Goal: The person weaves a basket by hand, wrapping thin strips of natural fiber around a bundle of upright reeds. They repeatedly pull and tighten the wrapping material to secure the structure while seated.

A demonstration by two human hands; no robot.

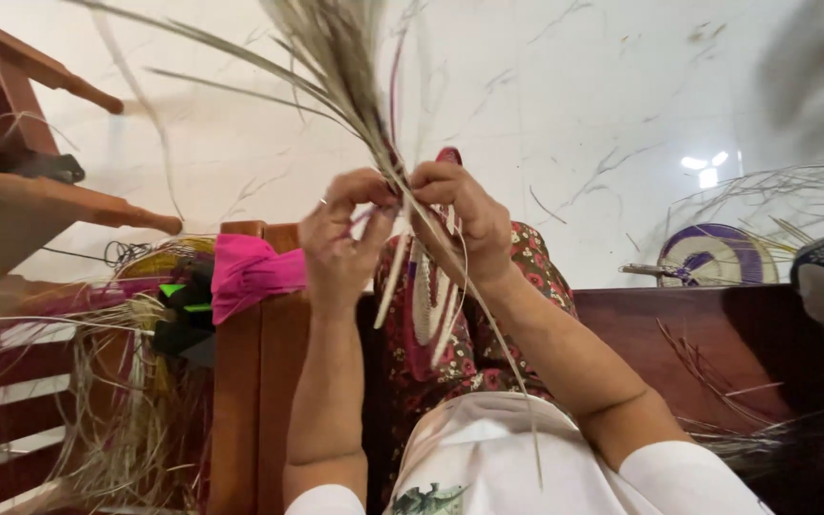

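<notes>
Two hands weaving straw
Left hand (340, 234) and right hand (460, 215) both pinch the straw bundle (355, 67) — fingers pressed together.

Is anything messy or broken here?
Nothing looks broken. Both hands, left hand and right hand, pinch a bundle of dry straw-coloured strands. Loose pale strands lie tangled beside the brown wooden bench, which looks a bit messy.

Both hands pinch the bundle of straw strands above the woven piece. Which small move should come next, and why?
Probably the left hand should draw one loose strand down and tight, since both it and the right hand pinch the straw bundle at one point, while strands hang slack over the woven piece.
</notes>
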